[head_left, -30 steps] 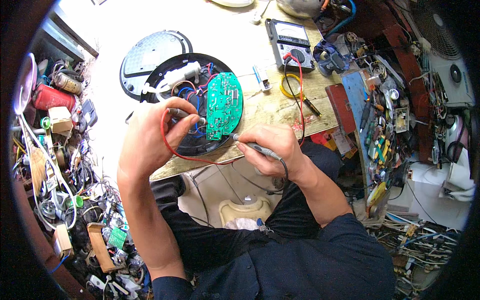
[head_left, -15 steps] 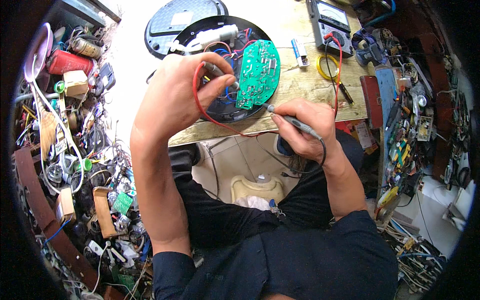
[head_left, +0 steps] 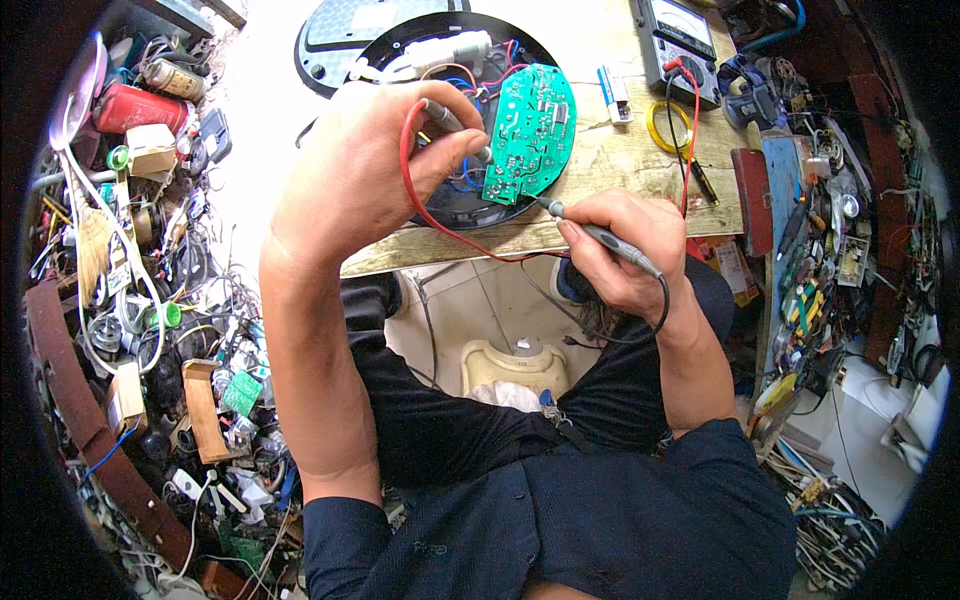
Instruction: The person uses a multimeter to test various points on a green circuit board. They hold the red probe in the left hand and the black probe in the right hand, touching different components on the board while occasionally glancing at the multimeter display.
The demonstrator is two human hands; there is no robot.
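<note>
A green circuit board point(head_left: 530, 135) lies across the right part of a round black housing point(head_left: 400, 45) on the wooden table. My left hand point(head_left: 375, 150) is closed on a grey test probe point(head_left: 441, 114) with a red lead, held at the board's left edge; its tip is hidden. My right hand point(head_left: 630, 250) grips a second grey probe point(head_left: 610, 240) with a black lead, and its tip meets the board's lower edge; whether it touches is too small to tell. Inside the housing are a white cylindrical part point(head_left: 440, 55) and red and blue wires.
An analog multimeter point(head_left: 682, 45) stands at the back right, its leads running down to the probes. Near it lie a yellow tape roll point(head_left: 669, 127), a small blue-white box point(head_left: 614, 95) and a black pen-like tool point(head_left: 704, 184). A round dark cover point(head_left: 330, 40) rests behind the housing.
The whole view has shifted slightly, carrying the table items right and up. Both hands keep their probes at about the same places on the board.
</note>
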